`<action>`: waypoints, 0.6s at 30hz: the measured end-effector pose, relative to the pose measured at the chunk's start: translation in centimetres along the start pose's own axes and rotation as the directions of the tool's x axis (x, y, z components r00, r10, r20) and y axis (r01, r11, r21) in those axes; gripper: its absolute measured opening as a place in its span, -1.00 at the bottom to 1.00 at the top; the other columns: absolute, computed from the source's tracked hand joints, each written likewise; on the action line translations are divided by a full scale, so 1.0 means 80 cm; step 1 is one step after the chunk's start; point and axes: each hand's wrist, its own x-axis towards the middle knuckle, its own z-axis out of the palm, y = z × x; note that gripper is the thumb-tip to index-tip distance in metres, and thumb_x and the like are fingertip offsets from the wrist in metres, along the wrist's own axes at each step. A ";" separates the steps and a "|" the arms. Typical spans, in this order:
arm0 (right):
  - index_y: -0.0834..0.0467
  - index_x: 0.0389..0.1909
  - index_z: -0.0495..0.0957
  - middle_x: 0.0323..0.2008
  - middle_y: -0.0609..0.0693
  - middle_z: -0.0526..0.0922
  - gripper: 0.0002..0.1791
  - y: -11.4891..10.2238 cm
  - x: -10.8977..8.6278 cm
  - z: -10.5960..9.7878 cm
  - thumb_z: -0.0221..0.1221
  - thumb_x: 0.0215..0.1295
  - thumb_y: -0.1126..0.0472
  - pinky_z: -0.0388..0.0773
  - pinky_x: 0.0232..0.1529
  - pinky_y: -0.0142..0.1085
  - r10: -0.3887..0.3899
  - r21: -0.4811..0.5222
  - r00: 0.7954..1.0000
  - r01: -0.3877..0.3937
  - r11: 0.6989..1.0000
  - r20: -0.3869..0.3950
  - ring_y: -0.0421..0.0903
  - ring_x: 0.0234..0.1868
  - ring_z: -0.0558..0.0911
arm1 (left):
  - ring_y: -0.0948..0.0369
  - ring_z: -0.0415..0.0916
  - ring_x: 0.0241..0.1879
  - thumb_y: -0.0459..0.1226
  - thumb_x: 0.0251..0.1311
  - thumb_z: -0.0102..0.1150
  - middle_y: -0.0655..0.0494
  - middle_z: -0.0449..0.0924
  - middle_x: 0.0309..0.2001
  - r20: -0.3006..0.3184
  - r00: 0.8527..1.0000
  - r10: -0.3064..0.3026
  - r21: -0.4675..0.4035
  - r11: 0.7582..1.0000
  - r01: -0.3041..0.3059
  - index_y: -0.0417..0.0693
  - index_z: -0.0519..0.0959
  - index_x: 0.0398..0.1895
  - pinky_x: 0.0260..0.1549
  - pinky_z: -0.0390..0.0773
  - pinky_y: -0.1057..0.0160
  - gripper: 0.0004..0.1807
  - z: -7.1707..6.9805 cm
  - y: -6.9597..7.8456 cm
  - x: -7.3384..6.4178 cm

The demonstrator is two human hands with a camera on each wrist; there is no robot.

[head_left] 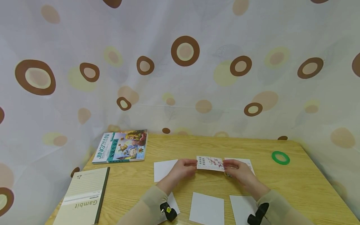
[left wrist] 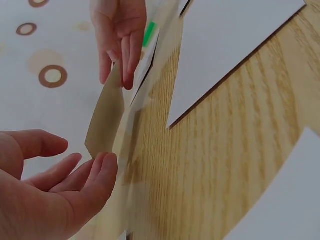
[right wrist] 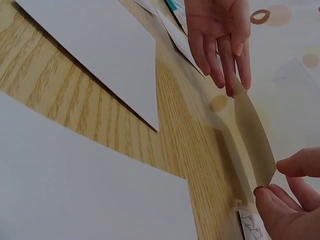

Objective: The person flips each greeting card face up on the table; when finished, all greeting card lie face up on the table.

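Between the two hands, a printed card [head_left: 210,163] with dark characters and red blossom branches is held up over the table. Its plain underside [left wrist: 107,112] looks slightly bowed in the left wrist view. My left hand [head_left: 184,168] holds the card's left end at the fingertips. The right hand [head_left: 240,172] pinches the opposite end between thumb and fingers, as its fingers [right wrist: 300,162] show in the right wrist view. Behind the right hand lies another card [head_left: 244,162], partly covered by it. Close to the left hand is a blank white card [head_left: 163,170].
Nearer the front edge lie more white cards [head_left: 207,207] [head_left: 240,207], one partly under the left forearm. A green tape ring [head_left: 280,158] is at the right. On the left are a picture book [head_left: 122,147] and a notebook [head_left: 84,193]. A spotted curtain [head_left: 185,81] surrounds the wooden table.
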 end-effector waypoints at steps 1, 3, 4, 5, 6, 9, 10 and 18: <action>0.48 0.30 0.32 0.25 0.38 0.46 -0.46 0.001 0.000 0.000 0.15 0.34 0.39 0.61 -0.07 -0.45 -0.003 -0.014 1.000 0.003 1.000 0.000 -0.24 0.00 0.60 | 0.01 0.64 0.02 -0.44 0.27 0.09 -0.22 0.58 0.16 0.003 1.000 0.001 0.000 1.000 -0.001 -0.34 0.50 0.23 -0.01 0.68 0.12 -0.56 0.000 -0.001 0.000; 0.47 0.29 0.34 0.24 0.38 0.48 -0.46 0.004 0.001 -0.001 0.17 0.33 0.39 0.61 -0.08 -0.46 -0.009 -0.034 1.000 0.009 0.999 -0.001 -0.21 0.02 0.61 | 0.02 0.63 0.02 -0.43 0.27 0.09 -0.22 0.57 0.16 0.007 1.000 0.002 -0.007 1.000 -0.002 -0.36 0.49 0.23 0.00 0.67 0.11 -0.55 0.001 -0.002 0.000; 0.47 0.29 0.34 0.24 0.37 0.48 -0.46 0.005 0.002 -0.001 0.17 0.32 0.39 0.61 -0.08 -0.46 -0.013 -0.043 1.000 0.013 0.999 0.001 -0.19 0.03 0.61 | 0.03 0.63 0.03 -0.43 0.27 0.09 -0.22 0.57 0.16 0.009 1.000 0.000 -0.010 1.000 0.000 -0.37 0.48 0.24 0.02 0.66 0.10 -0.55 0.001 -0.002 0.000; 0.47 0.29 0.35 0.23 0.37 0.49 -0.46 0.005 0.002 -0.002 0.18 0.32 0.38 0.61 -0.08 -0.47 -0.016 -0.052 1.000 0.016 0.999 0.001 -0.17 0.04 0.62 | 0.03 0.62 0.03 -0.43 0.27 0.09 -0.23 0.56 0.16 0.012 1.000 0.001 -0.012 1.000 -0.001 -0.38 0.48 0.24 0.02 0.66 0.10 -0.55 0.001 -0.003 0.001; 0.48 0.29 0.35 0.22 0.38 0.49 -0.45 0.006 0.002 -0.002 0.18 0.31 0.38 0.60 -0.08 -0.47 -0.024 -0.067 1.000 0.025 0.997 0.007 -0.14 0.05 0.62 | 0.04 0.62 0.03 -0.44 0.27 0.09 -0.23 0.56 0.16 0.014 1.000 0.000 -0.013 1.000 0.001 -0.38 0.47 0.24 0.02 0.66 0.10 -0.55 0.001 -0.004 0.001; 0.47 0.27 0.36 0.20 0.37 0.52 -0.47 0.006 0.002 -0.002 0.19 0.31 0.39 0.61 -0.10 -0.48 -0.025 -0.079 1.000 0.025 0.997 0.004 -0.12 0.05 0.64 | 0.05 0.62 0.02 -0.44 0.27 0.09 -0.22 0.57 0.15 0.013 1.000 -0.011 -0.016 1.000 0.011 -0.39 0.46 0.25 0.02 0.66 0.10 -0.54 0.000 -0.005 0.002; 0.47 0.27 0.36 0.20 0.37 0.52 -0.47 0.005 0.001 -0.002 0.18 0.32 0.39 0.61 -0.10 -0.48 -0.023 -0.081 1.000 0.023 0.996 0.005 -0.11 0.05 0.64 | 0.05 0.63 0.01 -0.44 0.27 0.09 -0.21 0.57 0.14 0.014 1.000 -0.016 -0.013 1.000 0.016 -0.39 0.46 0.25 0.02 0.66 0.10 -0.54 0.000 -0.005 0.002; 0.48 0.29 0.33 0.20 0.37 0.51 -0.48 0.004 0.005 -0.005 0.14 0.37 0.37 0.60 -0.08 -0.44 0.014 -0.077 1.000 -0.013 0.997 0.001 -0.11 0.06 0.61 | 0.12 0.62 -0.05 -0.43 0.28 0.10 -0.22 0.54 0.19 0.019 0.999 -0.032 -0.018 0.999 0.032 -0.38 0.43 0.28 0.02 0.66 0.10 -0.51 0.005 -0.005 0.009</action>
